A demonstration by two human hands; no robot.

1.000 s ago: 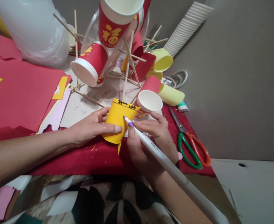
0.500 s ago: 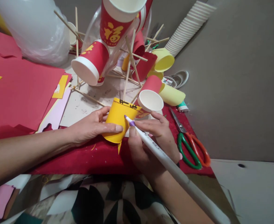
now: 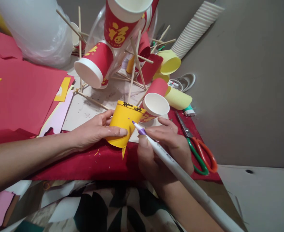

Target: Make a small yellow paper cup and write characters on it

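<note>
My left hand [image 3: 93,130] grips a yellow paper-wrapped cup [image 3: 122,124] lying on its side, thumb along its lower flank. Black marks run along the cup's rim. My right hand [image 3: 163,151] is closed around a long white marker pen [image 3: 180,175]. Its purple tip sits just off the cup's right side, near the rim. Both hands rest over a dark red cloth [image 3: 96,164] at the table's front.
Behind stands a structure of red paper cups [image 3: 95,64] and wooden sticks [image 3: 132,72]. A white-mouthed red cup [image 3: 155,103] lies beside the yellow one. Scissors [image 3: 196,149] with green and orange handles lie right. Red paper sheets [image 3: 18,93], a plastic bag [image 3: 38,29], stacked white cups [image 3: 195,27].
My right hand has drawn the pen a little to the right and down, so its tip has left the cup's surface. My left hand and the cup have stayed put.
</note>
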